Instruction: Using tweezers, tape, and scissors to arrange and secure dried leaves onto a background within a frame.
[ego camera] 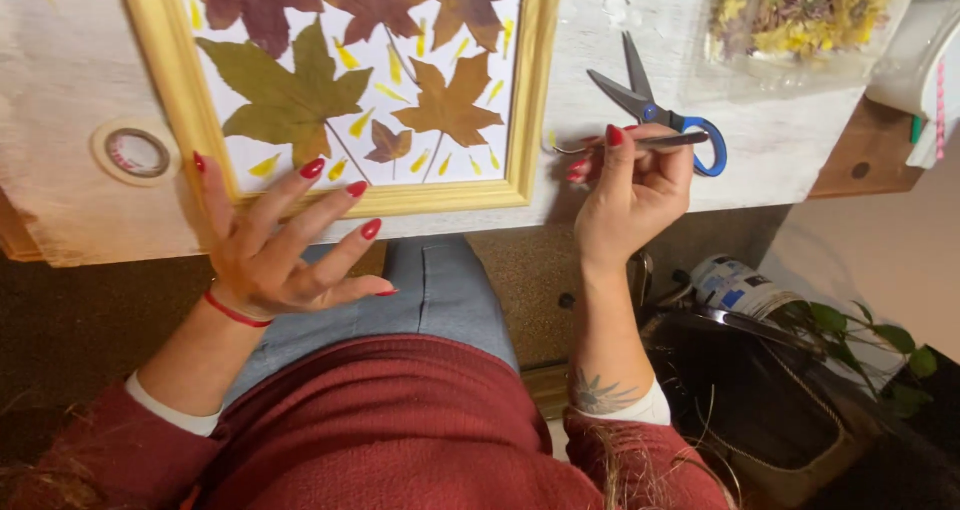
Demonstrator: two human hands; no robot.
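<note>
A pale wooden picture frame (530,90) lies on the table and holds pressed maple leaves (290,100) and small yellow petals on white paper. My left hand (280,245) hovers open with spread fingers over the frame's near left corner and holds nothing. My right hand (630,190) is closed around metal tweezers (640,142), whose tips point left toward the frame's right edge. Blue-handled scissors (655,110) lie on the table just beyond that hand.
A roll of tape (136,152) lies left of the frame. A clear container of dried flowers (800,15) stands at the back right. Below the table edge on the right are a dark bag (760,400), a printed can (740,285) and a green plant (860,335).
</note>
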